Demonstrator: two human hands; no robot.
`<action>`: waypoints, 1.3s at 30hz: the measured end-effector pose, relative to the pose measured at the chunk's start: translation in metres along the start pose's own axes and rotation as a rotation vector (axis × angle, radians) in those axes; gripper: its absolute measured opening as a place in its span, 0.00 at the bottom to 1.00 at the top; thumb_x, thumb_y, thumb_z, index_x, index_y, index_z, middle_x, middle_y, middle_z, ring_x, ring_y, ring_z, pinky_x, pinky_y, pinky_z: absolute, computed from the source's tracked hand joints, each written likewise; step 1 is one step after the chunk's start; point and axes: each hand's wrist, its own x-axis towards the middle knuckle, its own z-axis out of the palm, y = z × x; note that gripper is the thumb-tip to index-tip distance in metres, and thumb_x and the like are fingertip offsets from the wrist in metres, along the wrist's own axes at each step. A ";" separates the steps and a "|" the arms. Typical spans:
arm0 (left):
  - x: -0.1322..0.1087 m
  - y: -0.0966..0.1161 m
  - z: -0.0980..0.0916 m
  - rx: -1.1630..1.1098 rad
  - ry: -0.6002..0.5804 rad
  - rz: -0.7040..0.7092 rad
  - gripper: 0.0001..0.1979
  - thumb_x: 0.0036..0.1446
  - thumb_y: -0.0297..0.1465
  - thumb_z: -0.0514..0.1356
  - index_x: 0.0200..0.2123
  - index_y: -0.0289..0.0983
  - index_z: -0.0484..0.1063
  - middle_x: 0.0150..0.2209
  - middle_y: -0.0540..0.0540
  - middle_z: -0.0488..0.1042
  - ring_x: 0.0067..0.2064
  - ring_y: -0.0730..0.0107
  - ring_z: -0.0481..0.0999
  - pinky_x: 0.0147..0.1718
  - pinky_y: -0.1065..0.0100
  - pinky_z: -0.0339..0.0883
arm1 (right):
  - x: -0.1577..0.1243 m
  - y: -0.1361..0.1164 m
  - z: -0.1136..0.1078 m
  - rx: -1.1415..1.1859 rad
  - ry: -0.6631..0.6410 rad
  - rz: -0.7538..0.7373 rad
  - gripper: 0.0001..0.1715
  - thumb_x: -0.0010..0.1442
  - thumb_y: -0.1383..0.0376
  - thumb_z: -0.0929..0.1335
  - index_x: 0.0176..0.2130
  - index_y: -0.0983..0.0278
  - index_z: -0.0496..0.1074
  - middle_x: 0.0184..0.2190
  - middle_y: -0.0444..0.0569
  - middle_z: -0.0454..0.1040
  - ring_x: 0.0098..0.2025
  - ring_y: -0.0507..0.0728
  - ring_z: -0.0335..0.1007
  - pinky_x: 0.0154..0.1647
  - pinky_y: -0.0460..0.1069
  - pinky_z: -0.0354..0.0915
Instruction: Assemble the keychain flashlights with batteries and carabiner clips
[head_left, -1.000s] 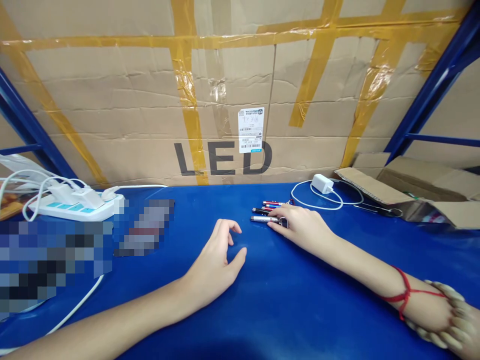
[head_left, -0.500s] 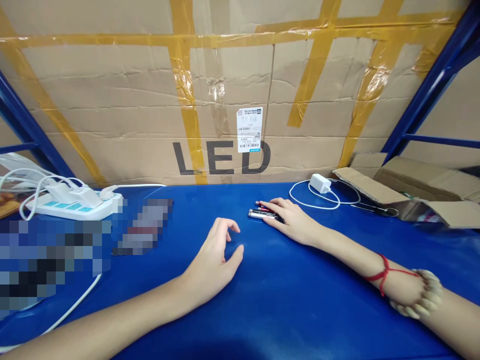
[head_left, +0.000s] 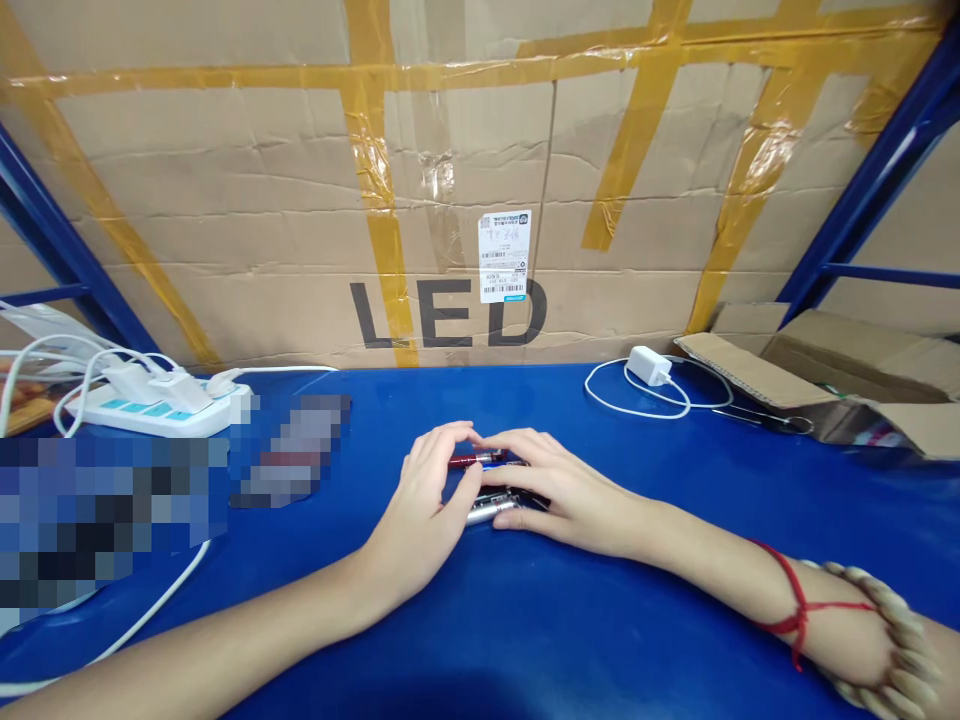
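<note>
Between my two hands lie several slim pen-like objects. A dark red one (head_left: 466, 461) is farthest from me and a silver one (head_left: 487, 511) nearest, with blue and black parts between them. My right hand (head_left: 574, 492) arches over their right ends, thumb against the silver one and fingers reaching to the far side. My left hand (head_left: 431, 490) is cupped at their left ends, thumb and fingers apart; whether it touches them is hard to tell. Their right ends are hidden under my right hand.
A white charger (head_left: 649, 366) with its coiled cable lies behind on the right, beside an open cardboard box (head_left: 862, 360). On the left are a white power strip (head_left: 161, 405) and a blurred-out dark object (head_left: 296, 450). A large taped carton (head_left: 292, 200) stands behind the blue surface (head_left: 585, 620).
My right hand has drawn the pen-like objects toward me and slightly left, up to my left hand. The left hand has barely moved.
</note>
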 end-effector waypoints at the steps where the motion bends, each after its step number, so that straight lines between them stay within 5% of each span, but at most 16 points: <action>1: 0.000 0.000 0.000 0.016 -0.025 -0.010 0.12 0.62 0.33 0.47 0.47 0.42 0.62 0.57 0.45 0.62 0.60 0.61 0.57 0.57 0.52 0.52 | 0.000 0.001 0.000 -0.022 0.029 -0.008 0.19 0.61 0.55 0.64 0.51 0.57 0.68 0.55 0.51 0.63 0.56 0.58 0.55 0.54 0.55 0.55; 5: 0.003 -0.001 0.002 0.089 -0.143 -0.035 0.16 0.64 0.31 0.45 0.53 0.43 0.63 0.61 0.48 0.59 0.64 0.60 0.49 0.60 0.49 0.46 | -0.002 0.005 -0.004 -0.065 0.038 -0.041 0.11 0.62 0.60 0.64 0.42 0.60 0.73 0.42 0.49 0.70 0.46 0.55 0.62 0.47 0.51 0.59; 9: 0.006 -0.008 0.004 0.166 -0.209 0.028 0.17 0.63 0.30 0.47 0.53 0.44 0.65 0.60 0.48 0.62 0.63 0.61 0.54 0.60 0.51 0.47 | -0.004 0.005 -0.009 -0.124 -0.010 -0.054 0.09 0.62 0.65 0.63 0.40 0.62 0.73 0.38 0.48 0.72 0.41 0.54 0.64 0.44 0.50 0.59; 15: 0.006 -0.017 0.001 0.309 -0.199 0.248 0.18 0.63 0.30 0.49 0.54 0.46 0.65 0.60 0.48 0.63 0.60 0.61 0.60 0.56 0.54 0.56 | -0.004 0.001 -0.010 -0.080 -0.056 -0.021 0.14 0.61 0.57 0.64 0.42 0.61 0.71 0.41 0.48 0.72 0.45 0.55 0.65 0.45 0.50 0.58; 23: 0.008 -0.018 -0.005 0.517 -0.115 0.184 0.18 0.62 0.25 0.47 0.53 0.39 0.67 0.58 0.40 0.65 0.56 0.55 0.65 0.51 0.51 0.62 | -0.003 -0.004 -0.007 -0.003 -0.021 0.053 0.07 0.62 0.60 0.64 0.37 0.61 0.68 0.37 0.46 0.73 0.40 0.55 0.67 0.43 0.50 0.60; 27: 0.012 -0.020 -0.008 0.548 -0.095 0.175 0.18 0.62 0.26 0.49 0.55 0.36 0.65 0.60 0.39 0.62 0.61 0.49 0.57 0.56 0.48 0.55 | -0.003 -0.005 -0.006 -0.016 0.024 0.096 0.05 0.63 0.63 0.63 0.36 0.62 0.67 0.33 0.46 0.74 0.34 0.53 0.70 0.36 0.49 0.64; 32: 0.015 -0.022 -0.011 0.383 -0.262 0.323 0.21 0.62 0.31 0.50 0.59 0.45 0.59 0.64 0.47 0.53 0.66 0.52 0.44 0.60 0.47 0.47 | -0.004 -0.002 -0.003 -0.009 0.062 0.054 0.16 0.65 0.68 0.58 0.50 0.58 0.65 0.47 0.47 0.72 0.48 0.54 0.69 0.47 0.49 0.66; 39: 0.015 -0.022 -0.011 0.411 -0.308 0.242 0.22 0.64 0.36 0.47 0.61 0.46 0.55 0.64 0.46 0.52 0.65 0.50 0.45 0.59 0.44 0.44 | -0.003 -0.010 -0.001 0.006 0.011 0.166 0.17 0.66 0.62 0.57 0.52 0.57 0.64 0.51 0.46 0.70 0.51 0.54 0.67 0.50 0.50 0.66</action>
